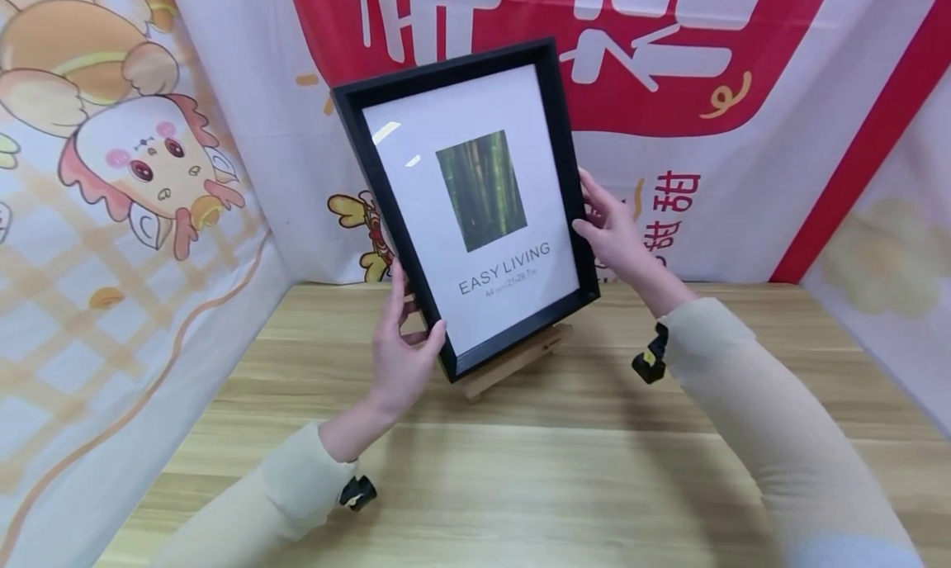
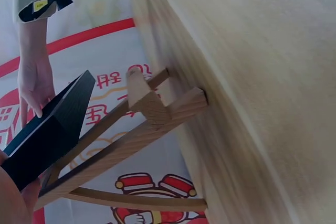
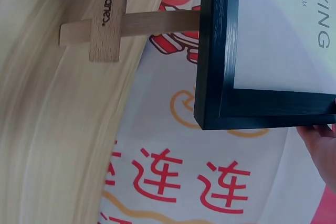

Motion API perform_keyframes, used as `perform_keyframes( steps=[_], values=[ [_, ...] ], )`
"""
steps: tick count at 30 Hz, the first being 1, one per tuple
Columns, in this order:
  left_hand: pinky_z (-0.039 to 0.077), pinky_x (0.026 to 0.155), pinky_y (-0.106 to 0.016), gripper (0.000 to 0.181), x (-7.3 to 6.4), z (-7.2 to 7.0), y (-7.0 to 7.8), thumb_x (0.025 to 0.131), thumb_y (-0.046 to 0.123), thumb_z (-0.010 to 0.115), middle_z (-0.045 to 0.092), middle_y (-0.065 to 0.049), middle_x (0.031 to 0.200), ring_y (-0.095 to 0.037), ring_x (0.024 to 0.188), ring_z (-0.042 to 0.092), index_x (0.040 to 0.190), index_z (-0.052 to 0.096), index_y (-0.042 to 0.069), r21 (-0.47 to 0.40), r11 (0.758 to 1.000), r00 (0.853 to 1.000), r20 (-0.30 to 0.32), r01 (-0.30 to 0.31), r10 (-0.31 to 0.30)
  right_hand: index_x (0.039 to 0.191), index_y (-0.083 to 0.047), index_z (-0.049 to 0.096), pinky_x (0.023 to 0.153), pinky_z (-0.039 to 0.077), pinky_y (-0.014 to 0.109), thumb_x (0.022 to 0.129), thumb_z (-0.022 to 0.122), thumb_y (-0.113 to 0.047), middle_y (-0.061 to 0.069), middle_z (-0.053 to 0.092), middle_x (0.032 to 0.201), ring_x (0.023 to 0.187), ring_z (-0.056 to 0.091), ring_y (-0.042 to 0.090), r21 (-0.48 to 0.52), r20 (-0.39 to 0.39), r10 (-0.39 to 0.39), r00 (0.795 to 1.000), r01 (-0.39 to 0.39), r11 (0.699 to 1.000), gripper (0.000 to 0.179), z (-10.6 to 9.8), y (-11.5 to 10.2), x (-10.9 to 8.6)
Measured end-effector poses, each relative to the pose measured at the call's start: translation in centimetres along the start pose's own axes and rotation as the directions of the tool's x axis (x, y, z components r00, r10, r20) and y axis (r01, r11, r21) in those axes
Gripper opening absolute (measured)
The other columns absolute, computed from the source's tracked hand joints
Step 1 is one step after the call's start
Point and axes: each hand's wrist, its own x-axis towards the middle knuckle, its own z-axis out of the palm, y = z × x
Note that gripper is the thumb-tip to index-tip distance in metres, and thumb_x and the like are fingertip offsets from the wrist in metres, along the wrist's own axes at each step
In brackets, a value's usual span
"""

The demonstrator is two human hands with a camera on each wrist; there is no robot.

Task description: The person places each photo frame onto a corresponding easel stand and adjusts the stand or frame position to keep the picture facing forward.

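A black picture frame (image 1: 490,192) with a bamboo picture and the words EASY LIVING is held up, tilted, between both hands. My left hand (image 1: 401,353) grips its lower left side, thumb at the front and fingers behind. On the opposite side my right hand (image 1: 612,238) pinches the edge, thumb at the front, fingers partly hidden behind. Below the frame stands a small wooden easel (image 2: 113,156), mostly hidden in the head view. A gap shows between the frame's bottom edge and the easel's ledge (image 3: 110,19) in both wrist views.
The easel stands on a wood-grain table (image 1: 490,485). Behind it hangs a white cloth with a red printed panel (image 1: 669,97), and a cartoon-printed cloth (image 1: 134,221) covers the left side. A small black device (image 1: 650,357) is strapped at the right wrist, another (image 1: 358,492) at the left.
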Motion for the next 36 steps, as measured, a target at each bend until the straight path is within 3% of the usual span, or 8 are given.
perform_keyframes(
  steps=[3,8,11,15,22,25,29,36],
  values=[
    [0.058,0.071,-0.028,0.093,-0.3,-0.3,-0.4,0.086,-0.011,0.065,0.037,-0.007,0.149,-0.024,0.107,0.054,0.157,0.013,0.017,0.016,1.0,1.0,0.002,0.026,-0.026,0.152,-0.036,0.03,0.101,0.044,0.049,0.097,0.046,0.008,0.011,0.042,0.147,0.126,0.049,0.032,0.021,0.011,-0.006,1.0,0.006,1.0,0.073,0.8,0.7,0.2],
    [0.058,0.074,-0.042,0.091,-0.6,-0.6,-0.8,0.086,-0.013,0.063,0.037,-0.015,0.146,-0.03,0.107,0.053,0.157,0.011,0.01,0.045,0.996,0.997,0.027,0.074,-0.075,0.153,-0.035,0.028,0.103,0.043,0.047,0.097,0.046,0.009,0.011,0.04,0.148,0.128,0.047,0.031,0.053,0.008,0.02,1.0,-0.021,0.998,0.073,2.0,2.2,0.0],
    [0.057,0.075,-0.048,0.088,-0.7,-0.8,0.0,0.086,-0.015,0.061,0.038,-0.023,0.142,-0.035,0.106,0.053,0.155,0.01,0.002,0.072,0.995,0.996,0.046,0.072,-0.075,0.153,-0.034,0.028,0.103,0.042,0.047,0.097,0.045,0.01,0.012,0.04,0.147,0.129,0.046,0.032,0.077,-0.003,0.034,0.999,-0.034,0.996,0.074,2.7,3.1,-0.2],
    [0.057,0.075,-0.046,0.086,-0.9,-0.9,0.9,0.086,-0.016,0.059,0.04,-0.025,0.137,-0.037,0.105,0.052,0.154,0.008,-0.001,0.096,0.994,0.996,0.056,0.06,-0.066,0.154,-0.03,0.029,0.104,0.041,0.046,0.095,0.045,0.013,0.013,0.039,0.148,0.13,0.045,0.033,0.113,-0.008,0.027,1.0,-0.026,0.993,0.074,3.4,3.9,-0.3],
    [0.058,0.074,-0.044,0.091,-1.5,-0.9,-2.9,0.086,-0.013,0.064,0.043,-0.022,0.134,-0.033,0.106,0.054,0.156,0.01,0.009,0.097,0.994,0.998,0.042,0.044,-0.049,0.154,-0.023,0.029,0.104,0.041,0.045,0.094,0.044,0.016,0.012,0.037,0.151,0.13,0.044,0.034,0.129,-0.024,0.002,1.0,0.001,0.992,0.074,4.0,4.7,-0.5],
    [0.058,0.074,-0.043,0.09,-1.7,-0.9,-2.4,0.086,-0.014,0.062,0.043,-0.024,0.133,-0.036,0.106,0.054,0.156,0.009,0.005,0.098,0.995,0.998,0.053,0.033,-0.038,0.154,-0.024,0.03,0.104,0.042,0.045,0.094,0.044,0.016,0.012,0.038,0.15,0.129,0.045,0.034,0.14,-0.031,0.013,0.999,-0.008,0.99,0.073,4.3,5.1,-0.7],
    [0.058,0.075,-0.045,0.086,-1.9,-1.0,-0.5,0.085,-0.017,0.06,0.042,-0.028,0.131,-0.039,0.105,0.054,0.153,0.01,-0.003,0.105,0.993,0.996,0.067,0.046,-0.054,0.154,-0.026,0.03,0.104,0.042,0.046,0.095,0.043,0.015,0.012,0.037,0.15,0.129,0.046,0.035,0.172,-0.027,0.043,0.999,-0.037,0.984,0.073,4.7,5.6,-1.1],
    [0.057,0.074,-0.048,0.085,-2.2,-1.2,-0.4,0.084,-0.019,0.06,0.041,-0.029,0.134,-0.039,0.104,0.054,0.152,0.012,-0.005,0.119,0.992,0.996,0.073,0.044,-0.053,0.153,-0.031,0.029,0.104,0.042,0.045,0.096,0.043,0.013,0.011,0.037,0.151,0.128,0.046,0.033,0.16,-0.029,0.074,0.997,-0.069,0.985,0.073,5.0,6.0,-1.5]
  ],
)
